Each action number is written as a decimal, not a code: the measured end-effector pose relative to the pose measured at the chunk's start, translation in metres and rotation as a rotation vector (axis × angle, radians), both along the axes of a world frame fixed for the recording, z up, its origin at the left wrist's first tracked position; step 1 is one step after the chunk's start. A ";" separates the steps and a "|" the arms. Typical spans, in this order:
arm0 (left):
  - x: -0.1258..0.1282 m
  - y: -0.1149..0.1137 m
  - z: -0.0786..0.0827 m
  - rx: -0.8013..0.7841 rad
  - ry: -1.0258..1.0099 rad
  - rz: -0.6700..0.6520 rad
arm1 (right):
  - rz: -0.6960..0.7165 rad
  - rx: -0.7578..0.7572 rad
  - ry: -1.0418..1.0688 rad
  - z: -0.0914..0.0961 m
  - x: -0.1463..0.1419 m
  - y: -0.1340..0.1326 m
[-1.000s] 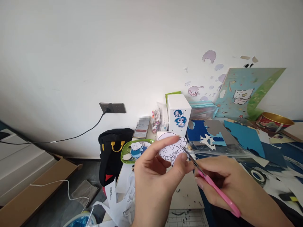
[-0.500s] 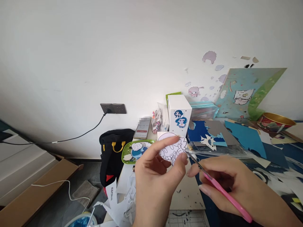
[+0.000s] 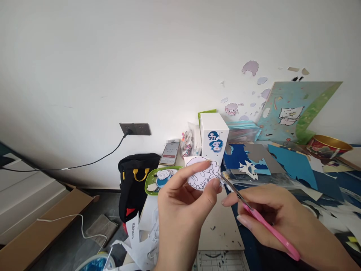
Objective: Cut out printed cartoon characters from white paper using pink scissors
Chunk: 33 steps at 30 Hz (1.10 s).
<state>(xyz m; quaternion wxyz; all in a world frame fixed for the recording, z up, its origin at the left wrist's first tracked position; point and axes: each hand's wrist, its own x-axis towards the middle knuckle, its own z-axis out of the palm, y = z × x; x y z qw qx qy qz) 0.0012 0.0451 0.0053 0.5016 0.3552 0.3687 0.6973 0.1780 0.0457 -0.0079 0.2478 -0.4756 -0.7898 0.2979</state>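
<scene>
Between the thumb and fingers of my left hand [image 3: 184, 207] is a white paper cutout [image 3: 200, 174] printed with a line-drawn cartoon figure. My left fingers cover part of the drawing. My right hand [image 3: 267, 214] grips pink-handled scissors [image 3: 270, 231], whose metal blades point up and left. The blade tips are at the right edge of the cutout, slightly parted. Behind the cutout stands a white box [image 3: 213, 130] with two blue-haired character stickers on its front.
A green tray [image 3: 149, 184] of cut pieces and a phone [image 3: 169, 152] lie to the left. Paper scraps [image 3: 142, 244] hang near a black bag [image 3: 124, 188]. Blue sheets [image 3: 293, 163], a gold-rimmed tin [image 3: 328, 146] and plastic sleeves occupy the right side.
My left hand has moved slightly left and tilted the cutout. The scissor blades, nearly closed before, are now parted at the paper's edge.
</scene>
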 end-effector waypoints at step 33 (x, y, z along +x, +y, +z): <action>0.002 0.001 0.002 -0.064 -0.058 0.044 | -0.018 0.000 0.049 0.008 -0.016 -0.003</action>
